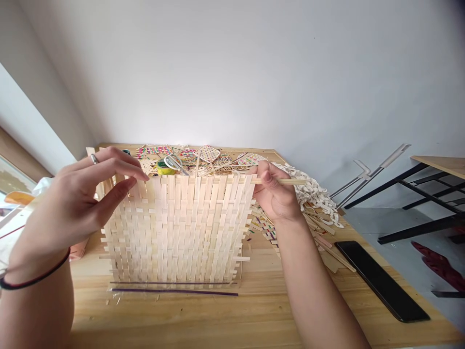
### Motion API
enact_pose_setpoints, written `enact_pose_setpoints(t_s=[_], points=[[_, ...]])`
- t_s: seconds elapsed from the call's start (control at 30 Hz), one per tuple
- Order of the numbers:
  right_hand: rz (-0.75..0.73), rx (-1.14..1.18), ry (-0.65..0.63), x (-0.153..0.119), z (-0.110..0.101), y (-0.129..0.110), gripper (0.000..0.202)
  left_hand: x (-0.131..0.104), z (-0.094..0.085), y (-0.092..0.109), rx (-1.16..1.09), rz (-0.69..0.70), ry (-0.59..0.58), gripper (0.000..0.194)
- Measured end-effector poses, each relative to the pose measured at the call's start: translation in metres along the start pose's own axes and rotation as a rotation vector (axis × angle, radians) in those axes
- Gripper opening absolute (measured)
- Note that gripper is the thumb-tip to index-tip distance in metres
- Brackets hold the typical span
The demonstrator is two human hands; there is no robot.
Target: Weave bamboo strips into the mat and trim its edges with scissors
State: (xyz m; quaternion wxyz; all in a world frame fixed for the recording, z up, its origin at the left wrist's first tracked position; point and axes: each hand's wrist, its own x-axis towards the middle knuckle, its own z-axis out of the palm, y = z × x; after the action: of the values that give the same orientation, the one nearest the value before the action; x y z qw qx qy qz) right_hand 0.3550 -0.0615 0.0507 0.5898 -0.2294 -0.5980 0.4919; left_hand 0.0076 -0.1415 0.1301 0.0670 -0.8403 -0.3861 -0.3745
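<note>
while left fingers (128, 167) nearly meet atop woven matting (189, 230), grip unclear, right fingers (267, 178) pinch a strip (287, 182)

Black phone (381, 281) on wooden table (174, 320), dark metal frame (414, 231), pale wall (236, 72)

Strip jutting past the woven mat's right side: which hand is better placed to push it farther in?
Right, likely: the right hand holds the strip near its jutting end. The left hand is across at the top left of the woven mat, away from that end.
</note>
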Motion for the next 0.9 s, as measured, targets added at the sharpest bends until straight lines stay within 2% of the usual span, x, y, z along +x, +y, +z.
enact_pose_setpoints(t_s=[0.13,0.33,0.57,0.77,0.9], points=[[-0.003,-0.008,0.036,0.0009,-0.0028,-0.0004,0.059,-0.0006,0.0001,-0.0011,0.006,-0.016,0.004,0.018],[-0.016,-0.010,0.053,0.0020,0.0047,0.0045,0.061,0.0029,-0.0001,0.0031,0.010,-0.014,0.013,0.016],[-0.016,-0.013,-0.003,0.0018,-0.0001,0.0049,0.060,0.0026,0.0014,0.0045,-0.012,-0.026,0.028,0.015],[-0.013,0.007,0.011,0.0025,-0.0017,0.0064,0.059,0.0028,0.0025,0.0067,0.120,-0.015,0.049,0.012],[-0.038,-0.005,0.005,0.0031,0.0007,0.0071,0.058,0.0039,0.0027,0.0078,0.128,-0.012,0.063,0.011]])
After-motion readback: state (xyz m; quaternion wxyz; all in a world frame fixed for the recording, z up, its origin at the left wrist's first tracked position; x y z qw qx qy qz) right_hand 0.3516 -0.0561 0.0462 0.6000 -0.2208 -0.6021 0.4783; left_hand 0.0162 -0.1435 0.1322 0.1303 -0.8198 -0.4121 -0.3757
